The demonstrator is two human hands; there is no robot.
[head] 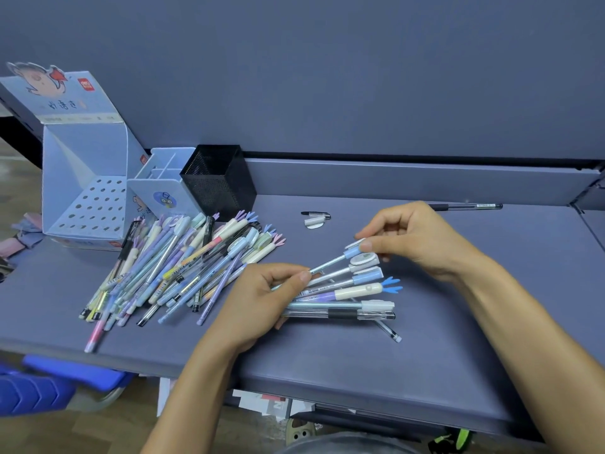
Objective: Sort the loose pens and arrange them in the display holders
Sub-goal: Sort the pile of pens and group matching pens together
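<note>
A big heap of pastel pens (176, 270) lies on the grey-blue desk, left of centre. My left hand (262, 299) grips a fanned bunch of several pens (347, 290) by their barrels, caps pointing right. My right hand (415, 240) pinches the blue cap of the topmost pen (352, 252) in that bunch. At the back left stand a pale blue cardboard display holder with a perforated shelf (91, 204), a small divided blue holder (163, 188) and a black mesh cup (217, 181).
A black pen cap and a white cap (316, 218) lie loose behind my hands. A clear black pen (465, 206) rests near the desk's back ledge on the right. The desk's front edge (327, 388) runs below my wrists; a blue chair (49, 385) sits lower left.
</note>
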